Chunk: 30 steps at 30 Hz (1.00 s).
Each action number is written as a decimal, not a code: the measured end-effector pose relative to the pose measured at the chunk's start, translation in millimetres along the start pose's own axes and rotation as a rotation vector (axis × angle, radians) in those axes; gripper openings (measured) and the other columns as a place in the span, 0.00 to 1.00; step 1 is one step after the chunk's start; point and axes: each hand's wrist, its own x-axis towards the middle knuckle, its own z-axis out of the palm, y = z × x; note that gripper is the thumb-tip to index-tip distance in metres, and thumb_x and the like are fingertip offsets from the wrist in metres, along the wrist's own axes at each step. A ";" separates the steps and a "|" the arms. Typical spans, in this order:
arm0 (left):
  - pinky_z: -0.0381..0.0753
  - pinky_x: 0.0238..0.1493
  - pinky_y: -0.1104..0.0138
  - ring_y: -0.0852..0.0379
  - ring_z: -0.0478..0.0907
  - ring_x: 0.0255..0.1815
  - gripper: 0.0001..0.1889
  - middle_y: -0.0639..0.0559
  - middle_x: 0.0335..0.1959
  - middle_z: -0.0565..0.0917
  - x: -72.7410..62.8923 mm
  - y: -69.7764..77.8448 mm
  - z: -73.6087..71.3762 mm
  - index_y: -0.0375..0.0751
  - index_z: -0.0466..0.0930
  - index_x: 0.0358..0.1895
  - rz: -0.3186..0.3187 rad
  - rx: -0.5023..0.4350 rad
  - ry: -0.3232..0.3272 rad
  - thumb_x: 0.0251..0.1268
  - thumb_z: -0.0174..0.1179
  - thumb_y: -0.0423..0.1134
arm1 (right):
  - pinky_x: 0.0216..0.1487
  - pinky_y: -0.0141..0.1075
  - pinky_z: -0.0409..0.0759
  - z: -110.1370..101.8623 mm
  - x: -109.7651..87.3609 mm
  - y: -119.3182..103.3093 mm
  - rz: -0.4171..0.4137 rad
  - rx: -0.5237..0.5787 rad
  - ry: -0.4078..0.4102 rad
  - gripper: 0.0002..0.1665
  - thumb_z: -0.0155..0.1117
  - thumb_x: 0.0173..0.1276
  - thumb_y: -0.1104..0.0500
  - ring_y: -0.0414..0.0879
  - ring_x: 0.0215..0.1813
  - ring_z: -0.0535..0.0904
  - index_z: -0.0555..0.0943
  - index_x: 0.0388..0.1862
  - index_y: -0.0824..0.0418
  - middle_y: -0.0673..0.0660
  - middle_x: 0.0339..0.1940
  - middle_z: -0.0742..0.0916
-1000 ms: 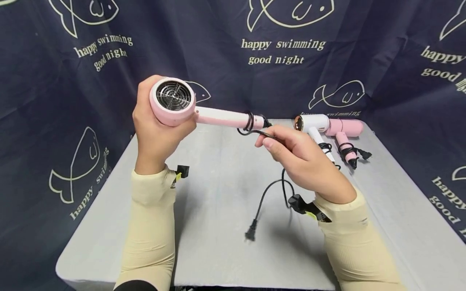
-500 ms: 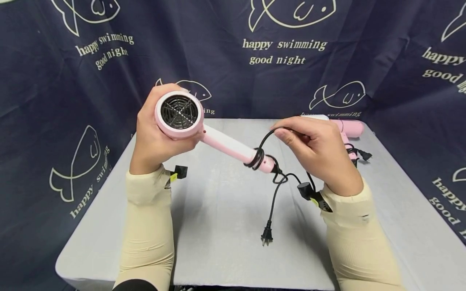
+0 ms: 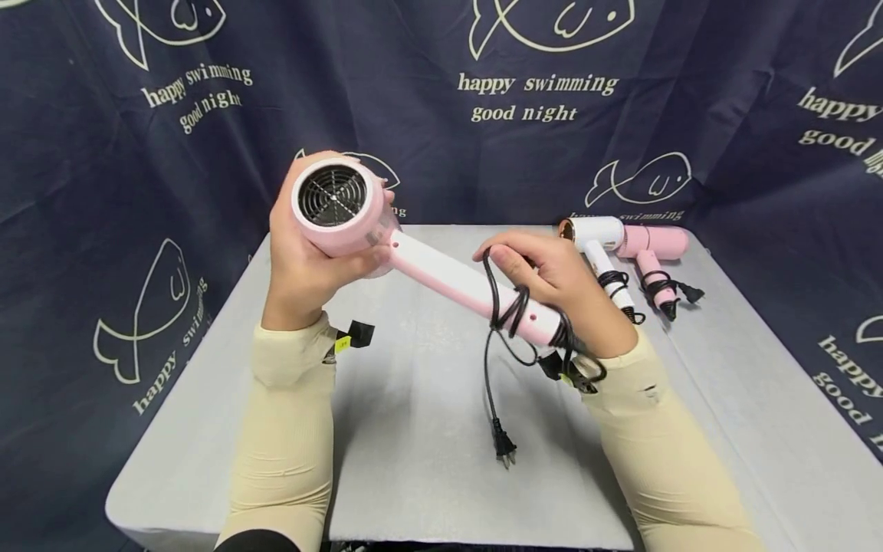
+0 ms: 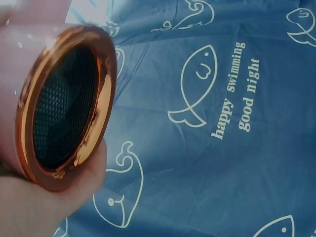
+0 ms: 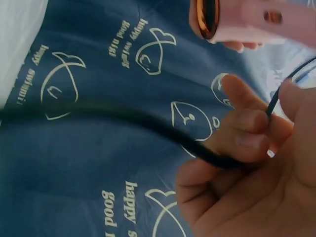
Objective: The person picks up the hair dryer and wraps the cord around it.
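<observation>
My left hand point(image 3: 303, 253) grips a pink and white hair dryer point(image 3: 448, 272) by its round head, above the table. The dryer's rear grille faces me and its handle slants down to the right. In the left wrist view, the copper-rimmed outlet point(image 4: 106, 111) shows. Black cord point(image 3: 513, 310) loops around the lower handle. My right hand point(image 3: 552, 272) pinches a stretch of that cord between thumb and fingers, just behind the handle. In the right wrist view, the cord point(image 5: 163, 129) also runs through the curled fingers. The two-pin plug point(image 3: 503, 441) dangles from the cord's loose end.
On the right of the grey-covered table point(image 3: 414, 475) lie a white hair dryer point(image 3: 599, 231) and a pink hair dryer point(image 3: 655, 241) side by side. Both have cords wound around their handles. A dark blue printed curtain point(image 3: 414, 92) surrounds the table.
The handle has swung from nearly level to sloping down rightward. My right hand rose with the cord over the handle, then came back left and behind it. More cord lies around the handle.
</observation>
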 end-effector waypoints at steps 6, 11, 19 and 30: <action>0.85 0.54 0.51 0.34 0.86 0.44 0.35 0.35 0.44 0.84 1.9 -3.0 3.1 0.32 0.77 0.55 0.028 0.006 0.175 0.34 0.73 0.18 | 0.35 0.34 0.75 11.5 -2.8 -15.1 0.102 -0.137 -0.081 0.06 0.58 0.77 0.60 0.41 0.31 0.76 0.82 0.40 0.59 0.50 0.26 0.82; 0.82 0.56 0.52 0.37 0.85 0.44 0.35 0.38 0.46 0.84 2.9 -5.4 5.8 0.35 0.77 0.56 0.051 0.100 0.259 0.36 0.76 0.21 | 0.28 0.35 0.76 14.8 -4.2 -2.6 0.264 -0.023 -0.258 0.04 0.61 0.78 0.55 0.42 0.26 0.80 0.81 0.46 0.52 0.49 0.22 0.84; 0.78 0.63 0.54 0.42 0.81 0.52 0.34 0.48 0.50 0.83 3.3 -9.4 7.3 0.34 0.76 0.58 0.124 0.316 0.378 0.42 0.77 0.27 | 0.29 0.39 0.79 7.4 -5.5 -7.1 0.398 -0.088 -0.419 0.11 0.53 0.81 0.54 0.44 0.21 0.77 0.76 0.57 0.54 0.50 0.19 0.79; 0.76 0.63 0.60 0.53 0.80 0.54 0.32 0.50 0.51 0.83 3.6 -9.9 10.8 0.33 0.76 0.57 0.113 0.569 0.367 0.42 0.74 0.27 | 0.37 0.41 0.75 -9.2 -13.3 -24.4 0.221 -0.406 -0.254 0.14 0.52 0.83 0.57 0.44 0.27 0.72 0.81 0.57 0.57 0.50 0.27 0.80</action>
